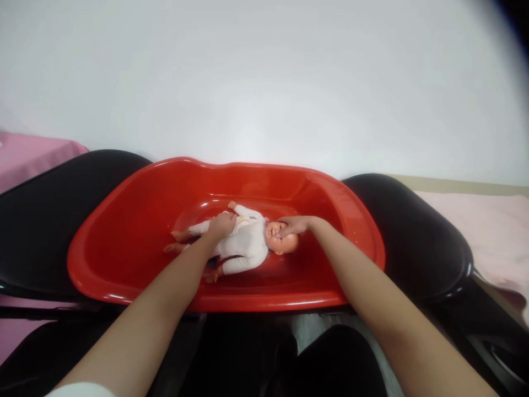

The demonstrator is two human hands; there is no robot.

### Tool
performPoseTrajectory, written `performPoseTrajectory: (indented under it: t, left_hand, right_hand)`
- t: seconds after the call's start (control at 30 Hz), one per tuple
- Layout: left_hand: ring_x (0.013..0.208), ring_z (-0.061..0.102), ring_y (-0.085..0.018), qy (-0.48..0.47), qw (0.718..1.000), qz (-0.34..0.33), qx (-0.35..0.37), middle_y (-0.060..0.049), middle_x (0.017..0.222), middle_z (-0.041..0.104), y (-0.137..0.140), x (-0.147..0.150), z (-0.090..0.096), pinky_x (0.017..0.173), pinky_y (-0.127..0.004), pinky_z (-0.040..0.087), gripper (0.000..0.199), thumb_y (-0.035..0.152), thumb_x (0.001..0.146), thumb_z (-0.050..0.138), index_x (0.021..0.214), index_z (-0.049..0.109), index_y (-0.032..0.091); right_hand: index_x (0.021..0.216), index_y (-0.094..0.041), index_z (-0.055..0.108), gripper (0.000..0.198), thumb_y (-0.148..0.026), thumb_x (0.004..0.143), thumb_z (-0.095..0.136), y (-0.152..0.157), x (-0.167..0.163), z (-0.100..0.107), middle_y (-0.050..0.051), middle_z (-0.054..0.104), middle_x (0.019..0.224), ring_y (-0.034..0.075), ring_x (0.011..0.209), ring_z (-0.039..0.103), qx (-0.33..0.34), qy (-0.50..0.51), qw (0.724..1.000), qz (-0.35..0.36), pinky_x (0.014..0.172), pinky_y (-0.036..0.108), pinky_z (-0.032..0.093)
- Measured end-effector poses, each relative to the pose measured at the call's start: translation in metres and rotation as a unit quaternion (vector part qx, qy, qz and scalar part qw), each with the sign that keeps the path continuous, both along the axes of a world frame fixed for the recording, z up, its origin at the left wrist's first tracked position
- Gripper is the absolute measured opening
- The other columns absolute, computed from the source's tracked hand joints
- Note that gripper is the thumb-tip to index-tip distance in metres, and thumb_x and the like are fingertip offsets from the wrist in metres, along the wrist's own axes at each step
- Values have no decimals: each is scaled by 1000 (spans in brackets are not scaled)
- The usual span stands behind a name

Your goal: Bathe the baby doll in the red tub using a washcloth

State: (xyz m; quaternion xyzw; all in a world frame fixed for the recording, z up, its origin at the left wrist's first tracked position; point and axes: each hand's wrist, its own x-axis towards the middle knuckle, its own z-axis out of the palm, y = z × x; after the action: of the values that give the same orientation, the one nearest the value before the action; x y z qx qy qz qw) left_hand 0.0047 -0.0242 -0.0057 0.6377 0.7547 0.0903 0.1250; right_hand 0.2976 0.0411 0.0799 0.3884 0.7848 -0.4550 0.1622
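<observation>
Beneath the left hand (223, 224), curled, grip unclear, and the right hand (296, 224), thumb spread, the doll (244, 243) is touched

No legible txt, nos. or brand. Sm. coloured marks (251, 218) on doll's white top (248, 242), just beside fingers of L hand (223, 224); too sm./blurred to read.

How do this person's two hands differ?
The left hand is at the doll's lower body; the right hand is at its head.
The left hand looks curled, whatever it may grip hidden; the right hand is spread, thumb apart from fingers.
Both are bare and reach into the red tub.
</observation>
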Motion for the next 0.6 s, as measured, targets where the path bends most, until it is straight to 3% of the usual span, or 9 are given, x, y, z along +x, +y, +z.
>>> performPoseTrajectory:
  t: [0.27,0.6]
  left_hand:
    - [101,64,-29,15,999,52,-3,-17,109,68,-3,-15,3,86,-37,46,45,37,99,28,105,65,12]
    - [103,65,-34,26,994,97,-32,-20,109,68,4,-32,-2,84,-41,49,38,31,97,32,108,63,12]
  right_hand:
    - [140,-22,48,88,-62,66,76,-6,-3,9,10,56,140,30,122,57,-3,-7,1000,-11,98,36,50]
    - [140,-22,49,87,-62,68,75,-9,-3,12,9,58,138,29,121,59,-2,1,1000,-5,97,34,50]
